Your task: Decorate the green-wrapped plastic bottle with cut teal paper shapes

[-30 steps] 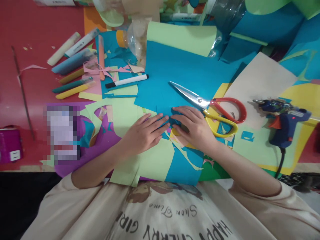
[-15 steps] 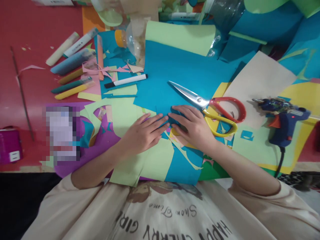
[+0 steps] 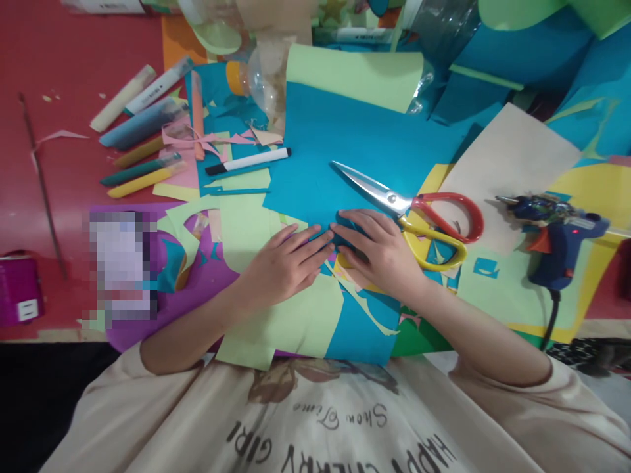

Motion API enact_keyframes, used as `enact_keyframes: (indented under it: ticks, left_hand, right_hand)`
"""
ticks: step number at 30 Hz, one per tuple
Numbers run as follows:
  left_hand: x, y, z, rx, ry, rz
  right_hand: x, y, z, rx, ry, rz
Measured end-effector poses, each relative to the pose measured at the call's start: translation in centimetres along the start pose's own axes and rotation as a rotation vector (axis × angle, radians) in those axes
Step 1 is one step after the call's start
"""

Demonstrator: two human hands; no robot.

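My left hand (image 3: 283,263) lies flat with fingers stretched out, pressing on the near edge of a large blue paper sheet (image 3: 345,144). My right hand (image 3: 377,253) rests beside it, fingers extended over a small blue paper piece (image 3: 344,238) between the two hands; fingertips of both hands nearly touch. Light green paper (image 3: 290,315) lies under my left wrist. Scissors (image 3: 419,210) with red and yellow handles lie just right of my right hand, blades pointing up-left.
A blue glue gun (image 3: 555,243) with a cord sits at the right. A black-and-white marker (image 3: 249,161) and several pens and glue sticks (image 3: 140,141) lie at the left on the red table (image 3: 73,171). A clear plastic bottle (image 3: 259,75) and paper scraps crowd the back.
Both hands stay almost in place on the blue paper; the fingertips have drawn slightly closer together.
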State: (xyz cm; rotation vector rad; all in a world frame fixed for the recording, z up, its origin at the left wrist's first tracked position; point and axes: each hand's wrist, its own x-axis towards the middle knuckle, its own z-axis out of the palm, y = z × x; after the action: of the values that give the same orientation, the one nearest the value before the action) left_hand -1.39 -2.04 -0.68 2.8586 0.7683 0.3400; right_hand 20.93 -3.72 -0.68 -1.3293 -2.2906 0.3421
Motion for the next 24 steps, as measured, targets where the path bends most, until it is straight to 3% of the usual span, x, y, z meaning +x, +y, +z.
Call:
enact_keyframes:
  ticks: [12,24]
  left_hand:
    - [0.4,0.1,-1.0,0.023,-0.059,0.007]
    - [0.7,0.3,-1.3,0.109,0.013,0.048]
  right_hand:
    - [0.3,-0.5,-0.4,-0.136,-0.082,0.011]
    - [0.2,-0.2,-0.4,-0.151,0.011,-0.022]
